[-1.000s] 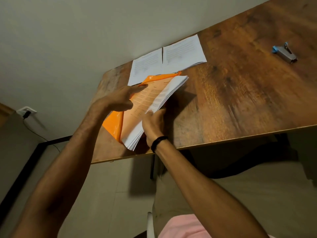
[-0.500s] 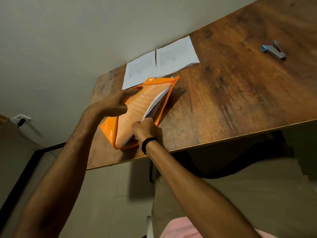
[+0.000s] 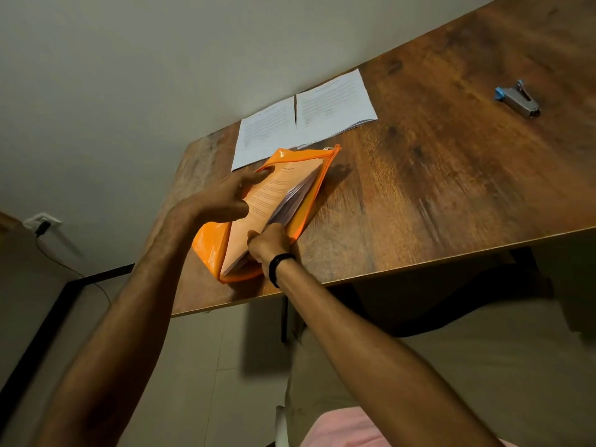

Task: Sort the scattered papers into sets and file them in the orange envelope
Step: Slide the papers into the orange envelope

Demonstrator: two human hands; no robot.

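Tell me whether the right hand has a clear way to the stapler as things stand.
Probably yes. The bare wooden table lies open between the right hand and the stapler, but that hand is busy pushing the paper stack into the orange envelope.

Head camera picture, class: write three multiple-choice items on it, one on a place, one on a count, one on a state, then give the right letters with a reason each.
1. Where does the stapler lie?
A. on the wooden desk, far to the right of the papers
B. inside the envelope
C. on the floor

2. How many paper sets lie on the desk outside the orange envelope?
A. none
B. two
C. five

3. What state is the envelope in?
A. shut and flat
B. open, with a paper stack inside
C. folded in half

Key: 1 A, it sits alone near the right end. 2 B, two white sets lie side by side by the wall. 3 B, the left hand lifts the flap while the right hand holds the stack.
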